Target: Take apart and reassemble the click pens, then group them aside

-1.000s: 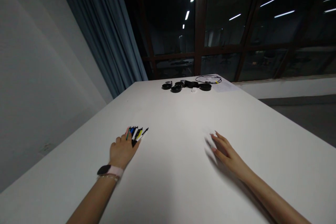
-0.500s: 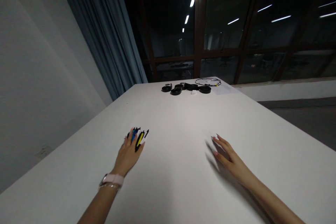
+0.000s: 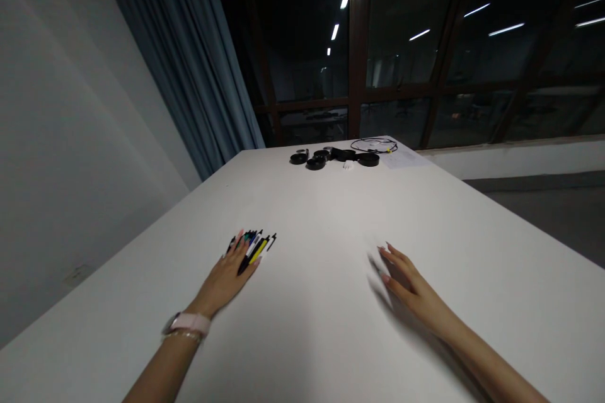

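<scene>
My left hand (image 3: 227,274) lies palm down over a bunch of pens on the white table (image 3: 312,220), its fingers stretched across them. Several pens show beyond and between the fingers, among them a yellow and black pen (image 3: 258,251) and a white pen with a black tip (image 3: 271,242). The rest of the bunch is partly hidden under the hand. On the other side, my right hand (image 3: 411,283) hovers just above the tabletop with nothing in it. Its thumb and fingers are apart.
At the table's far end stand several round black items (image 3: 316,164), with a small white item (image 3: 348,165) near them. A looped black cable (image 3: 373,146) and a pale sheet (image 3: 406,158) lie to their right. A blue curtain (image 3: 189,63) hangs at the left beside dark windows.
The pens under my left hand have spread a little to the right, showing more of the yellow and white ones. My left wrist has shifted slightly left; my right hand has barely moved.
</scene>
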Demonstrator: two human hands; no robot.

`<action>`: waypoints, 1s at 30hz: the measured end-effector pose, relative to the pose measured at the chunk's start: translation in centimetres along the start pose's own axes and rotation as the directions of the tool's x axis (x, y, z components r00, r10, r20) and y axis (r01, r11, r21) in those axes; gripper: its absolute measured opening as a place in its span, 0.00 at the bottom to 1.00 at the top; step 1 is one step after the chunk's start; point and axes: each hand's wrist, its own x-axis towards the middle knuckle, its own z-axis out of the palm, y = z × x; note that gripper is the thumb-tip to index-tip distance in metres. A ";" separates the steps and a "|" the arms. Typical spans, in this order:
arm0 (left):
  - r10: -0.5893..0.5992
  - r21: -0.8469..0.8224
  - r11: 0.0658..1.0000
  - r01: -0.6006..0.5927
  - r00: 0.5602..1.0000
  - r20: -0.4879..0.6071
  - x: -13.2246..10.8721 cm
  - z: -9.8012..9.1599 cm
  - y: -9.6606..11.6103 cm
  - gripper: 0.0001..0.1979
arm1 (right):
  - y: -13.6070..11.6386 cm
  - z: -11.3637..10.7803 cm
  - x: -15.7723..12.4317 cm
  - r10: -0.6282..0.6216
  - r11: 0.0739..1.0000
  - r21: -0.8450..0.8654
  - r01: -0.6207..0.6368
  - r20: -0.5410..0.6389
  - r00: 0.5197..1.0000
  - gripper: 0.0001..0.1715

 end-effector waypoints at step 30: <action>-0.171 -0.225 0.965 0.134 0.973 -0.154 -0.3 0.0 -4.8 0.29 | 1.1 -0.2 -0.3 -0.003 1.000 -0.001 0.003 0.015 1.000 0.29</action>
